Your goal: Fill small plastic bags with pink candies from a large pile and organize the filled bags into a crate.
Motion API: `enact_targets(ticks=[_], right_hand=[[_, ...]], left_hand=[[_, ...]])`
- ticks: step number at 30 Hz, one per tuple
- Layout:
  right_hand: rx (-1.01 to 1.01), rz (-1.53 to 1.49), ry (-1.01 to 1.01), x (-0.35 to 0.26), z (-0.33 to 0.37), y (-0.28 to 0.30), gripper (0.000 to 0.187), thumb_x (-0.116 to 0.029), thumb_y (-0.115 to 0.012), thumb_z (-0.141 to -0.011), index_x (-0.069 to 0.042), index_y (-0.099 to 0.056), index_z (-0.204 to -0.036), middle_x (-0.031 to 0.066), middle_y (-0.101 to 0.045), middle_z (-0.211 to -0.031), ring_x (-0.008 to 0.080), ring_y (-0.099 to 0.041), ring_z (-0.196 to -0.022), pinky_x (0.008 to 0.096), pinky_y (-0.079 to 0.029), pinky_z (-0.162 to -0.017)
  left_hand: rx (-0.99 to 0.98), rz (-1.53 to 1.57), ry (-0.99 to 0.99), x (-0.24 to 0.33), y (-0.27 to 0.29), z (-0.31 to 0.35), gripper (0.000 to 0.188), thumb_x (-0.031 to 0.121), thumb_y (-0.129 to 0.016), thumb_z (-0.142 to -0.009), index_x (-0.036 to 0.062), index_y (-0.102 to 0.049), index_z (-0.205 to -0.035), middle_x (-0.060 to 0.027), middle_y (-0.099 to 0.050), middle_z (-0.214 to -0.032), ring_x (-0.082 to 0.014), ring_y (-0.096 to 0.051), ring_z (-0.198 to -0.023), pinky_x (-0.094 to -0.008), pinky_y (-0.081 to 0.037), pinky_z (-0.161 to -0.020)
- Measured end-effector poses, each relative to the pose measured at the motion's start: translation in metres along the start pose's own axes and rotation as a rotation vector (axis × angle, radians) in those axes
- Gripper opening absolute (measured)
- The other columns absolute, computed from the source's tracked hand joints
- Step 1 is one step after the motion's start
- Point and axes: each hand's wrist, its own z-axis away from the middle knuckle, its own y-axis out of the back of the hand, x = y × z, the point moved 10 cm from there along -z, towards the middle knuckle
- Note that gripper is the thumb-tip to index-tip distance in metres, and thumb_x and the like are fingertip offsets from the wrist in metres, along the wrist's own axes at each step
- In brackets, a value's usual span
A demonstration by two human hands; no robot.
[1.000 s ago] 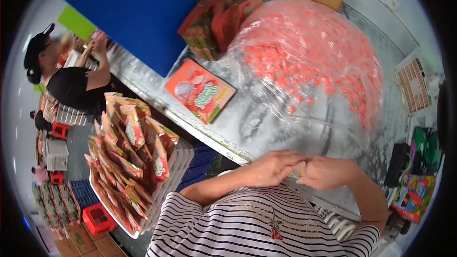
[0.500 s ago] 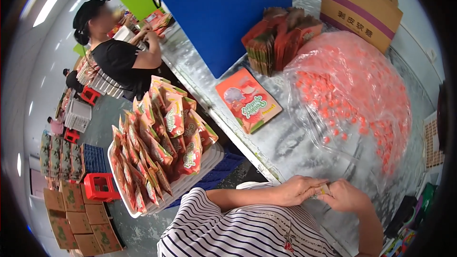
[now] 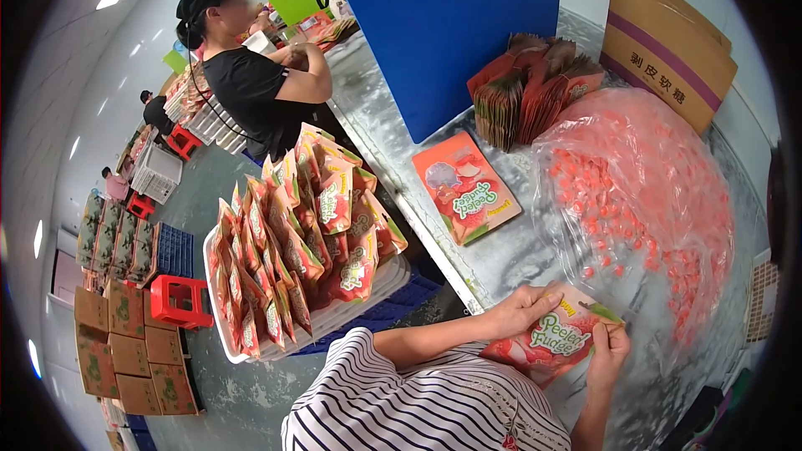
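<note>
A red candy pouch (image 3: 555,342) with a green corner is stretched between my hands, just in front of my striped shirt. My left hand (image 3: 520,311) pinches its upper left edge. At the opposite side, my right hand (image 3: 610,354) grips the edge by the green corner, fingers closed. On the table ahead lies a flat stack of similar pouches (image 3: 464,187). To the right, a large clear plastic bag (image 3: 660,129) spreads over many small red wrapped candies (image 3: 597,230).
Bundles of flat pouches (image 3: 535,92) stand by a blue divider (image 3: 451,25). A cardboard box (image 3: 668,50) is behind the candy bag. A white crate (image 3: 219,317) of filled pouches stands at left, near a red stool (image 3: 180,301). A person in black (image 3: 242,88) works farther off.
The pouch now shows its front, spread between my hands; before, they were close together on something small and mostly hidden. My right hand has moved left. The whole view has shifted.
</note>
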Motion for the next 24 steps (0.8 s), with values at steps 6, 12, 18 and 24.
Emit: enact_targets(ticks=[6, 12, 18, 24], right_hand=[[0.065, 0.0, -0.008, 0.012, 0.002, 0.01, 0.011, -0.004, -0.055, -0.09, 0.003, -0.064, -0.09, 0.0015, -0.064, -0.081, 0.0069, -0.054, -0.067, 0.0218, -0.045, -0.065], [0.018, 0.175, 0.056, 0.02, 0.004, 0.021, 0.01, -0.005, -0.055, -0.092, 0.0, -0.059, -0.084, -0.0006, -0.06, -0.081, 0.0043, -0.049, -0.071, 0.0205, -0.041, -0.067], [0.082, 0.041, 0.044, 0.015, 0.002, 0.01, 0.012, -0.008, -0.063, -0.087, 0.004, -0.061, -0.085, 0.0007, -0.062, -0.078, 0.0069, -0.05, -0.065, 0.0231, -0.043, -0.062], [0.023, -0.205, -0.078, 0.009, 0.007, -0.01, 0.013, -0.001, -0.063, -0.082, 0.006, -0.062, -0.093, 0.0043, -0.064, -0.084, 0.0095, -0.058, -0.071, 0.0261, -0.048, -0.068]], left_hand=[[-0.007, -0.057, 0.011, -0.005, -0.001, 0.002, 0.025, 0.019, -0.058, -0.094, 0.0012, -0.062, -0.11, 0.0033, -0.059, -0.077, -0.0021, -0.048, -0.069, -0.0211, -0.042, -0.058], [0.047, -0.101, -0.019, -0.007, 0.006, 0.002, 0.024, 0.019, -0.059, -0.094, 0.0006, -0.062, -0.109, 0.0039, -0.059, -0.075, -0.0019, -0.046, -0.065, -0.0213, -0.04, -0.054], [0.07, -0.056, 0.053, -0.022, 0.012, 0.0, 0.025, 0.017, -0.061, -0.092, 0.0003, -0.062, -0.11, 0.004, -0.06, -0.077, -0.0015, -0.047, -0.067, -0.0205, -0.04, -0.055], [0.015, -0.01, -0.098, 0.006, -0.006, 0.002, 0.029, 0.015, -0.062, -0.091, -0.0003, -0.061, -0.116, 0.0011, -0.065, -0.09, -0.0013, -0.05, -0.076, -0.0192, -0.043, -0.062]])
